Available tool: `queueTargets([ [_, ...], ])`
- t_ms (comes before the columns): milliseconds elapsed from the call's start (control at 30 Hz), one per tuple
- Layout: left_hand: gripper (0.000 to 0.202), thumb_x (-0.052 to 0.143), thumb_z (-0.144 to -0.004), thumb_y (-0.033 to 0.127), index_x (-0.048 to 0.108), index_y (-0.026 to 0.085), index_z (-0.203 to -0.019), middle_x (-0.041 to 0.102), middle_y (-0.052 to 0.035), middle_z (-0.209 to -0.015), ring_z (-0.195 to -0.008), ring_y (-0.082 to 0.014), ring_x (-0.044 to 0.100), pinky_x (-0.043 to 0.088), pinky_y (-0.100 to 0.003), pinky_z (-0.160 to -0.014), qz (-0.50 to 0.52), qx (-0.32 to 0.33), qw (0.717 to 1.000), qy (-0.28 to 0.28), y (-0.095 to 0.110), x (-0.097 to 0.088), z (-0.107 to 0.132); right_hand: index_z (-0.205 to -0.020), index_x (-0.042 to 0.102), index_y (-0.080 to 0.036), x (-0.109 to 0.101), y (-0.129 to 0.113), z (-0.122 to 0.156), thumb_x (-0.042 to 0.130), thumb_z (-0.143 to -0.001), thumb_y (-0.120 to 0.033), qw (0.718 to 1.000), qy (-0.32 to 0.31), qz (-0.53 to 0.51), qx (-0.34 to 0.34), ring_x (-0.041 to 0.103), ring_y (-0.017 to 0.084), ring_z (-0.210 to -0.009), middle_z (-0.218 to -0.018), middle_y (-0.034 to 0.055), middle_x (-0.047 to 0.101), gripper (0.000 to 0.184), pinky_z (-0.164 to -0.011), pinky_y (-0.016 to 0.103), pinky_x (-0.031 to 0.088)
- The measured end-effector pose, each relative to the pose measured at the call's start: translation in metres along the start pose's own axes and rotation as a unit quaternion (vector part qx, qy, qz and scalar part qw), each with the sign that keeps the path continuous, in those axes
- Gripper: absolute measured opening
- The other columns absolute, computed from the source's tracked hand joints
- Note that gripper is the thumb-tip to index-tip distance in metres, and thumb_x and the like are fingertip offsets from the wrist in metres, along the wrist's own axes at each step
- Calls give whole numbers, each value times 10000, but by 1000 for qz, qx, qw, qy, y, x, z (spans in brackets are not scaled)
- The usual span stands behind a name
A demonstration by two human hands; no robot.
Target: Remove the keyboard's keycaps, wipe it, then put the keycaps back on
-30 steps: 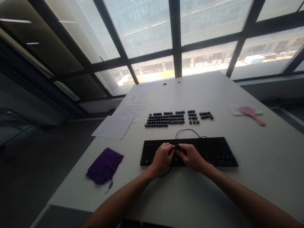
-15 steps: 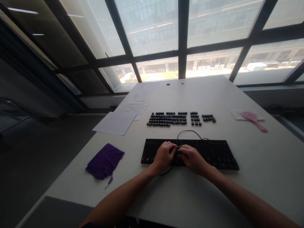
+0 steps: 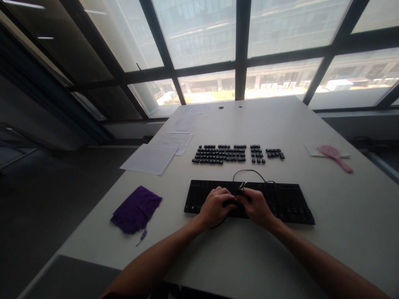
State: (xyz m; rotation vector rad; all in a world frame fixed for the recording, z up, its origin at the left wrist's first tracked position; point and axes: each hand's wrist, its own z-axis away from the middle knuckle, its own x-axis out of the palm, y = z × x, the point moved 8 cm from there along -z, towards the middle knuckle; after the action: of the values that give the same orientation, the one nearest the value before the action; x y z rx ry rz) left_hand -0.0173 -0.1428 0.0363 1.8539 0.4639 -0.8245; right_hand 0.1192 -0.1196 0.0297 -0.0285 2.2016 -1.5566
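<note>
A black keyboard (image 3: 288, 203) lies in front of me with both hands over its middle. My right hand (image 3: 257, 207) is closed on a small tool that looks like a wire keycap puller (image 3: 243, 185), its thin pale prongs pointing up past the fingers. My left hand (image 3: 216, 205) meets it from the left with thumb and fingers drawn together. Whatever sits between those left fingertips is hidden. Behind the keyboard, black keycaps (image 3: 220, 154) stand in rows on the white table (image 3: 268, 124).
A purple cloth pouch (image 3: 136, 209) with a drawstring lies to the left. Printed papers (image 3: 152, 158) run along the left edge. To the right, a pink hairbrush (image 3: 335, 157) rests partly on a white packet (image 3: 311, 150). A black cable (image 3: 249, 170) loops behind the keyboard.
The puller's prongs have swung up and show above my right fingers. My right hand has turned slightly and shifted right, while the left fingertips have come down towards its thumb.
</note>
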Motion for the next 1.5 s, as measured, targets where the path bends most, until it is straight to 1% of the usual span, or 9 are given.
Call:
queueTargets([
  [133, 181, 751, -817, 200, 708, 236, -988, 678, -46, -976, -942, -202, 615, 513, -340, -846, 70, -14, 996, 54, 3, -7, 2, -833, 630, -188, -2, -1, 0, 548, -938, -295, 1000, 17, -10, 20, 571, 174, -685, -749, 15, 655, 171, -636, 272, 418],
  [267, 268, 709, -822, 139, 628, 233, -1060, 641, -53, -1009, -933, -209, 607, 527, -356, -841, 41, -23, 997, 66, 6, -5, 4, -849, 636, -191, 2, 4, -1, 555, -934, -309, 999, 3, -34, 40, 601, 177, -685, -758, 13, 682, 167, -640, 272, 432],
  [400, 282, 592, -887, 92, 603, 227, -1134, 581, -101, -1153, -1051, -225, 566, 519, -378, -918, -34, 48, 997, 56, 19, -2, 5, -824, 651, -184, -1, 2, -2, 554, -929, -287, 999, 16, -38, 25, 600, 182, -715, -781, 21, 685, 176, -671, 279, 441],
  [533, 228, 498, -958, 122, 661, 212, -1088, 599, -97, -1031, -949, -207, 571, 541, -351, -839, -93, 101, 989, 50, 30, 1, 8, -785, 643, -175, -1, -1, -2, 562, -918, -259, 999, 14, -41, 20, 574, 172, -697, -741, 13, 659, 176, -652, 270, 427],
  [700, 135, 620, -908, 140, 706, 198, -994, 628, -70, -975, -898, -189, 608, 549, -315, -784, -15, 106, 992, 61, 37, -8, 6, -699, 609, -174, -4, 2, -2, 574, -910, -242, 998, 32, -49, 30, 544, 154, -647, -679, 2, 627, 224, -609, 261, 397],
  [900, 149, 726, -824, 146, 702, 201, -961, 685, -22, -963, -746, -141, 617, 524, -276, -719, -36, 9, 996, 82, -7, -41, -59, -763, 670, -178, -11, 12, -3, 579, -925, -265, 990, 71, -102, 64, 619, 183, -714, -747, 25, 692, 205, -668, 277, 441],
  [1067, 162, 771, -783, 170, 711, 203, -930, 724, -31, -912, -900, -223, 608, 480, -353, -857, -196, 8, 979, 54, -52, -35, -118, -753, 670, -180, -10, 12, -3, 584, -923, -268, 990, 63, -109, 61, 616, 183, -702, -742, 29, 694, 210, -657, 278, 439],
  [1233, 111, 777, -770, 163, 722, 212, -852, 696, -42, -897, -919, -248, 565, 464, -378, -876, -219, 6, 974, 57, -71, -25, -128, -750, 673, -176, -11, 14, -3, 585, -925, -282, 990, 63, -106, 65, 599, 176, -680, -724, 30, 683, 223, -638, 276, 427],
  [1500, 206, 820, -734, 193, 730, 208, -919, 601, -63, -1023, -1017, -259, 517, 455, -399, -944, -218, -26, 970, 104, -73, -41, -129, -782, 671, -174, -19, 10, 0, 574, -935, -283, 987, 85, -118, 63, 614, 178, -699, -746, 31, 689, 211, -646, 275, 441],
])
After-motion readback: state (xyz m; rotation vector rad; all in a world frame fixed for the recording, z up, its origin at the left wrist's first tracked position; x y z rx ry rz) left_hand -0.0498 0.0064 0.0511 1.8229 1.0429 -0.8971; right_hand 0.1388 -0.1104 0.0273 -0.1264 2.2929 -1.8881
